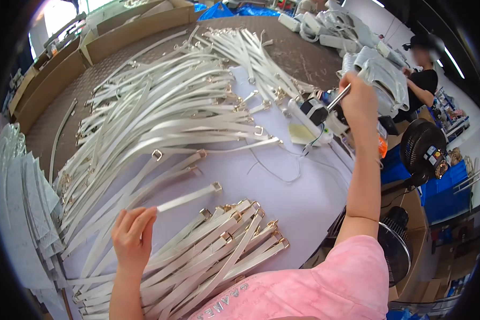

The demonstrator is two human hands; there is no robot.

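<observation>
My left hand [133, 234] pinches a white strap [189, 198] that has a gold buckle at its free end. The strap sticks out to the right, above the white table sheet [234, 176]. My right hand [360, 101] is closed around a slim silver-handled tool [338, 98]. The tool slants down to the left, its lower end at a small black pot-like object [314, 112]; the exact kind of tool is not clear. A large spread of buckled white straps [160, 106] lies beyond my left hand, and a nearer bundle of straps [224, 250] lies close to my body.
A pale yellow pad [302, 133] and a loose thin cord [282, 180] lie near the pot. Clear-wrapped pale goods [376, 74] are heaped at the far right, where another person [424, 80] works. Black fans [421, 146] stand to the right. Cardboard [138, 34] borders the far left.
</observation>
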